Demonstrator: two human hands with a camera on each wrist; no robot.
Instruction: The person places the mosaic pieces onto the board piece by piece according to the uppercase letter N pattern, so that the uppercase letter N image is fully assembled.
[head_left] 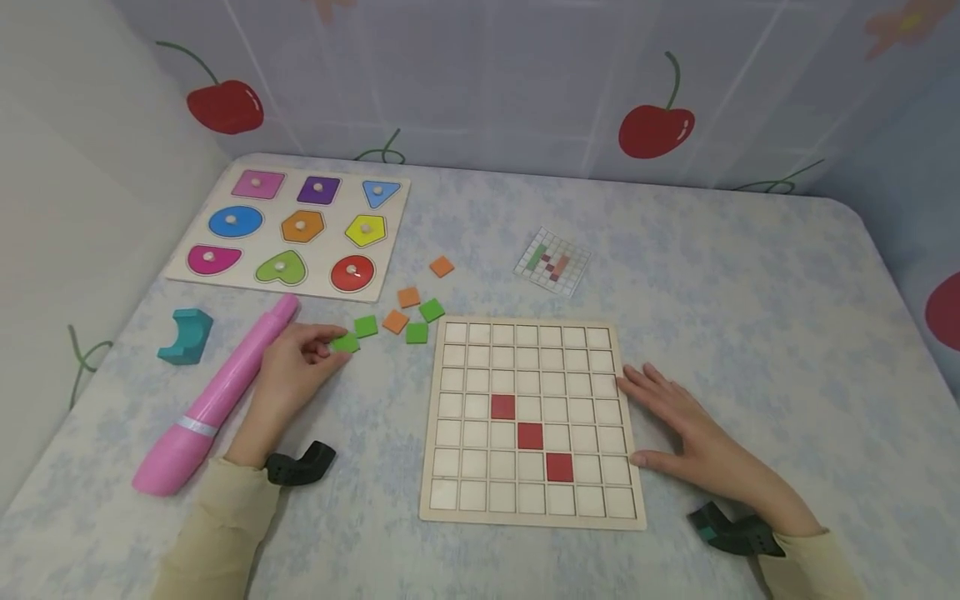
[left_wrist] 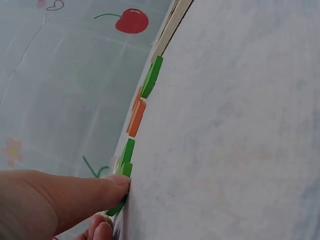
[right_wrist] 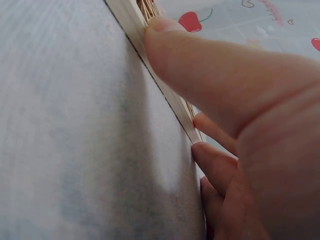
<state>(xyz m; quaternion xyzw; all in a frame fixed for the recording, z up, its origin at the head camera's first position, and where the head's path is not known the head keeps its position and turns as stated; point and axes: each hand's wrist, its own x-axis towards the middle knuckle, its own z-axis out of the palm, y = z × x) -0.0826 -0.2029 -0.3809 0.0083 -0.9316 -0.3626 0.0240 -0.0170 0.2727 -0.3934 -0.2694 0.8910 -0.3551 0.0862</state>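
My left hand (head_left: pixel 291 371) pinches a green square tile (head_left: pixel 346 343) between thumb and fingertips at the left end of a loose group of tiles. In the left wrist view the thumb lies against that tile's edge. Close by lie more green tiles (head_left: pixel 366 326) and several orange tiles (head_left: pixel 395 322). A wooden grid board (head_left: pixel 432 450) lies right of them, with red tiles (head_left: pixel 530 436) in three cells along a diagonal. My right hand (head_left: pixel 686 425), fingers extended, touches the board's right edge with thumb and fingertips; the right wrist view shows this contact too.
A small card with a coloured grid pattern (head_left: pixel 553 262) lies beyond the board. At the back left is a shape puzzle board (head_left: pixel 270 282) with knobbed pieces. A pink wand-shaped thing (head_left: pixel 232 375) and a teal curved block (head_left: pixel 191 337) lie left of my left hand.
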